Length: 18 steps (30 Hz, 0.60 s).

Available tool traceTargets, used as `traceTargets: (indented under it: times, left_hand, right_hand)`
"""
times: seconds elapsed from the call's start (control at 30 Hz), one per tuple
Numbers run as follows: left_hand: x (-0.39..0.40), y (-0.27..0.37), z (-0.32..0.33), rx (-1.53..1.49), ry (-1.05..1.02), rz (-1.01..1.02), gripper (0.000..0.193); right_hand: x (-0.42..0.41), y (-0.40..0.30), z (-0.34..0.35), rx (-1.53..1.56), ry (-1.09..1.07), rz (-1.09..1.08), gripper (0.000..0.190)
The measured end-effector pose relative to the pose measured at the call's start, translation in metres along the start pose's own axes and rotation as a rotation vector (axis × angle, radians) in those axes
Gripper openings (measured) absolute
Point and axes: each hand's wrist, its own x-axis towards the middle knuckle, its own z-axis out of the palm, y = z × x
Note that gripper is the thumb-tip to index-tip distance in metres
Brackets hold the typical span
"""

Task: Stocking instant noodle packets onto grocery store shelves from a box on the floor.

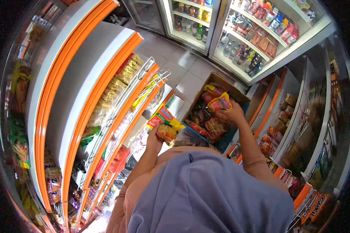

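Observation:
My left hand [154,139] grips a yellow and red packet of Indomie instant noodles [166,122], its front turned upward. Over an open cardboard box [196,100] my right hand [230,112] holds a second noodle packet [219,102], yellow with pink and green. More packets in red and yellow wrappers [214,126] are jumbled inside the box. Part of the box's contents lies hidden beneath my right hand.
White shelves with orange edges [57,67] rise on my left, with wire racks [145,70] at their ends. Stocked shelves [280,122] line my right. Lit drink refrigerators [215,32] stand ahead beyond the tiled floor [175,70]. A blue container [195,135] sits by the box.

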Motion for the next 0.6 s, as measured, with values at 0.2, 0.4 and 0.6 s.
traceTargets:
  times: [0.2, 0.4, 0.6]
  left_hand:
    - [0.018, -0.006, 0.009, 0.035, -0.031, -0.044, 0.035]
    - [0.005, 0.004, 0.042, 0.091, -0.301, -0.041, 0.051]
    - [-0.008, 0.015, 0.05, 0.216, -0.374, 0.01, 0.062]
  right_hand:
    - [-0.047, -0.037, -0.008, 1.35, -0.435, 0.058, 0.046]
    - [-0.082, -0.115, -0.01, 1.362, -0.578, 0.0, 0.04]
    - [-0.097, -0.144, -0.013, 1.414, -0.586, 0.025, 0.039]
